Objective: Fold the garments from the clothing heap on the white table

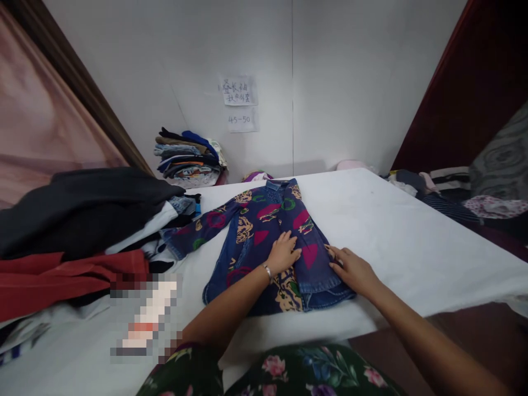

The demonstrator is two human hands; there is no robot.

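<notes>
While holding patterned shirt (pixel 256 236) flat at 12 o'clock on worktop (pixel 379 236), press lightly with left hand (pixel 282 256), with fingers (pixel 284 241) apart; smooth towards 3 o'clock with right hand (pixel 357 270), pinching or merely touching: unclear.

Here I see both bare forearms (pixel 231 304) stretched forward: left hand (pixel 282 255) palm-down, fingers (pixel 282 238) loosely spread; right hand (pixel 355 270) angled inward, fingers slightly bent.

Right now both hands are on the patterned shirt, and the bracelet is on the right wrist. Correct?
Wrong wrist: the head view shows the bracelet at the wrist of the left hand, and none on that of the right hand. Both hands are indeed on the patterned shirt.
</notes>
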